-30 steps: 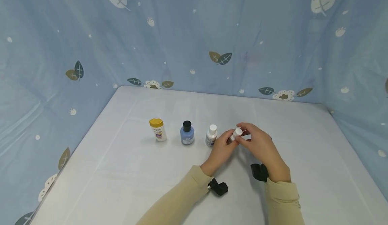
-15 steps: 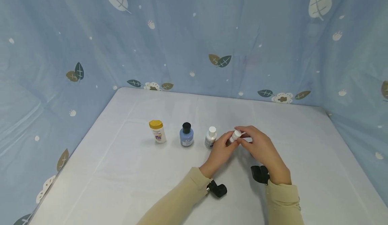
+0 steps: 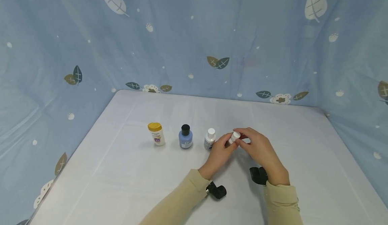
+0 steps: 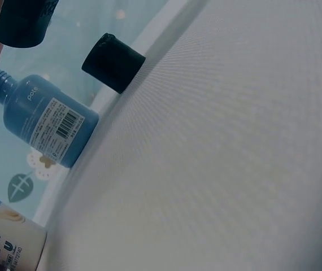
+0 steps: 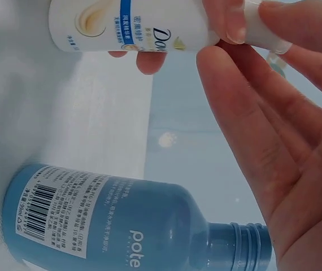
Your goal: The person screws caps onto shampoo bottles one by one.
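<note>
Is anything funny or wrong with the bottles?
The blue bottle looks odd: head view shows its black cap on, but both wrist views show a bare neck. Nothing looks spilled.

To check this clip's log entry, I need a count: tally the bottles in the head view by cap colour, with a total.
White-capped: 2, the standing bottle and the held bottle
Black-capped: 1, the blue bottle
Yellow-capped: 1, the leftmost bottle
Total: 4 bottles
</note>
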Tool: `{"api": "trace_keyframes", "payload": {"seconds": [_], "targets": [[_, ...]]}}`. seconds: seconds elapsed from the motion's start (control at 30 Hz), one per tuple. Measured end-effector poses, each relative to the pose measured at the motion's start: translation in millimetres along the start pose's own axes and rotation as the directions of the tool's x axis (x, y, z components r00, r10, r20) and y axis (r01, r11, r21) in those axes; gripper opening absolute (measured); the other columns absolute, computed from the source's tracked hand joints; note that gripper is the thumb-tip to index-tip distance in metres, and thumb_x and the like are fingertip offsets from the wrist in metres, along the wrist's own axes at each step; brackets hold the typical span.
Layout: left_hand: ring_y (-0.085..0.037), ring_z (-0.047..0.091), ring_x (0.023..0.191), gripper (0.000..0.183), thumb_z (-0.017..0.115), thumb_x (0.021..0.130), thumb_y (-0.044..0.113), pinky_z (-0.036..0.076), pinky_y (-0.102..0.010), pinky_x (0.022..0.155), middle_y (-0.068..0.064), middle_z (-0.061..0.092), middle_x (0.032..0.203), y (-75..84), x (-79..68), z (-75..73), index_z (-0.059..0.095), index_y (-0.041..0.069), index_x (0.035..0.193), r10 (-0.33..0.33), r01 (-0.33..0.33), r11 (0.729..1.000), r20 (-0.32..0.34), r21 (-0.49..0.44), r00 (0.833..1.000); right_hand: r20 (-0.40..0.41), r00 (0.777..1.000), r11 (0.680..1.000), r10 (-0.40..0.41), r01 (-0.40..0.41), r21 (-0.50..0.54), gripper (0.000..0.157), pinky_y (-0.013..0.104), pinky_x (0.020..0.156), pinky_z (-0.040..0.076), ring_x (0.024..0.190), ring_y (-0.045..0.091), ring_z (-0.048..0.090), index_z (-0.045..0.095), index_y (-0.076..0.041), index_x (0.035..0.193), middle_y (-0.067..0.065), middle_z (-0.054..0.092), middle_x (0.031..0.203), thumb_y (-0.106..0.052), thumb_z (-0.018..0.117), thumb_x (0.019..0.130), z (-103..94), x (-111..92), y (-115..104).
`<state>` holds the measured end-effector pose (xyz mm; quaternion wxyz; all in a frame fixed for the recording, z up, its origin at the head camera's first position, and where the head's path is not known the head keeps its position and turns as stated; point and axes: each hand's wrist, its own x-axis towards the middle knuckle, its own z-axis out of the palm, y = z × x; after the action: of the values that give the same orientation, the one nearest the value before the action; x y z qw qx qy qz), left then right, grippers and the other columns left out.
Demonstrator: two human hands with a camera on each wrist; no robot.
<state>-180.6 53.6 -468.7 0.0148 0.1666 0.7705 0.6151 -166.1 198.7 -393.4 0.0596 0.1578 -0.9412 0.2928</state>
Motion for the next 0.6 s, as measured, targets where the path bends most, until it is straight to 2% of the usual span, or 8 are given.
{"api": "trace_keyframes", "payload": {"seconds": [0.23,0.37,0.5,0.6], "targets": [[-0.002,0.049,0.103,0.034,0.057,0.088,0.026,0.042,-0.023,0.084,0.012,0.053,0.117,0.8,0.8,0.0,0.054,0.027,0.121,-0.001,0.001,1.0,-0.004,0.003,1.0,-0.026,0.999,0.999,0.04,-0.041,-0.019,0.032,0.038,0.072,0.047,0.092,0.018,0.056,0.058,-0.015,0.11,-0.001,0.058,0.103,-0.026,0.067,0.08,1.7,1.2,-1.6],[-0.002,0.05,0.1,0.033,0.057,0.087,0.027,0.042,-0.024,0.082,0.012,0.054,0.115,0.3,1.2,0.3,0.055,0.027,0.121,-0.005,0.006,1.0,-0.015,0.03,1.0,-0.027,0.999,0.999,0.046,-0.047,-0.019,0.037,0.038,0.073,0.047,0.092,0.019,0.057,0.056,-0.014,0.113,0.001,0.058,0.104,-0.027,0.067,0.08,2.2,2.1,-2.2],[-0.002,0.05,0.099,0.033,0.057,0.087,0.029,0.042,-0.024,0.081,0.013,0.054,0.114,-0.3,0.9,0.8,0.055,0.029,0.12,-0.009,0.01,0.999,-0.019,0.036,1.0,-0.012,1.0,1.0,0.015,-0.015,-0.025,0.045,0.038,0.071,0.047,0.092,0.019,0.058,0.052,-0.014,0.122,0.002,0.056,0.107,-0.025,0.067,0.081,2.0,1.2,-1.7],[-0.003,0.051,0.095,0.03,0.057,0.088,0.031,0.043,-0.023,0.079,0.012,0.055,0.11,-0.8,0.4,1.0,0.056,0.028,0.117,0.0,0.0,1.0,-0.014,0.015,1.0,-0.002,1.0,0.999,-0.026,0.026,-0.022,0.043,0.037,0.07,0.048,0.092,0.019,0.057,0.051,-0.015,0.124,0.002,0.055,0.108,-0.017,0.063,0.083,1.4,0.0,-0.8]]}}
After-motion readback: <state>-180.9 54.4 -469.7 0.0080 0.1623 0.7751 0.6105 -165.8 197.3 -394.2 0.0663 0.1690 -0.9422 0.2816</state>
